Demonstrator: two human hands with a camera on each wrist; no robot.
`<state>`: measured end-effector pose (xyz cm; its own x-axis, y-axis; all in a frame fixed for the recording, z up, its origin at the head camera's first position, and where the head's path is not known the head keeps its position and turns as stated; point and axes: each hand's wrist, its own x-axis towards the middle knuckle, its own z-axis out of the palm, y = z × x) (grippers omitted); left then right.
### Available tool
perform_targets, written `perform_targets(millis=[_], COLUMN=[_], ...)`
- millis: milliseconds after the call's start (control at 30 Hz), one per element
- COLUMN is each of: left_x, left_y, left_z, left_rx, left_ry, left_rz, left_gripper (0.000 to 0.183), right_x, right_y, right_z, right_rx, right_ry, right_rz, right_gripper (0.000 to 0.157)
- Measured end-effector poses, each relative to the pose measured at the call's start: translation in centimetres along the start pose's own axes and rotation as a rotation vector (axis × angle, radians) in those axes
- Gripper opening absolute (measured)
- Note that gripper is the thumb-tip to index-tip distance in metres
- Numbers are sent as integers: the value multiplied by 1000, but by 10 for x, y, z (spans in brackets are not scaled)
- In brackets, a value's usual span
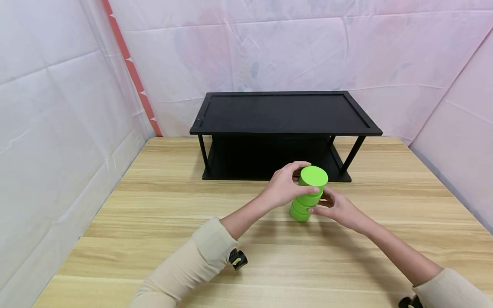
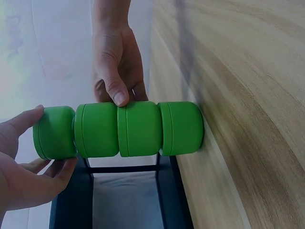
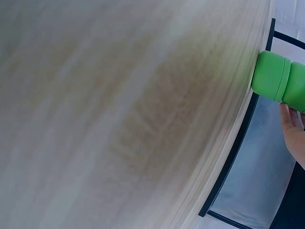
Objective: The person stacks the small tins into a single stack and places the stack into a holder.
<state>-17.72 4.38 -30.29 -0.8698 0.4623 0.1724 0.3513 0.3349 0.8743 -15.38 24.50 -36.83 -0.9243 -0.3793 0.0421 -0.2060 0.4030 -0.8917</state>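
Several green round canisters with lid seams stand in an upright stack on the wooden table. My left hand (image 1: 282, 185) grips the top canister (image 1: 313, 176), thumb on the near side and fingers round the far side. Lower down, my right hand (image 1: 342, 211) holds the stack from the right side, its thumb against the middle. In the left wrist view the right hand (image 2: 119, 67) has its thumb on the second canister (image 2: 140, 129) from the bottom. The bottom canister (image 3: 269, 76) rests on the tabletop in the right wrist view, with right fingertips close above it.
Behind the stack stands a black two-level rack (image 1: 285, 113), its lower shelf just beyond the canisters. Light cloth walls (image 1: 269, 51) enclose the wooden table (image 1: 154, 222) at the back and sides. A small black device (image 1: 238, 259) sits at the left cuff.
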Motion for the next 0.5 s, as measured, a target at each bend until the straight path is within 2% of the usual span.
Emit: perform_targets(millis=[500], left_x=[1], left_y=[-1], left_z=[3], left_rx=[58], left_ry=[-26], left_rz=[12], left_gripper=[61], right_x=[0], right_y=[1], right_z=[1], right_rx=[16], right_ry=[10], right_rz=[-5], right_gripper=[60])
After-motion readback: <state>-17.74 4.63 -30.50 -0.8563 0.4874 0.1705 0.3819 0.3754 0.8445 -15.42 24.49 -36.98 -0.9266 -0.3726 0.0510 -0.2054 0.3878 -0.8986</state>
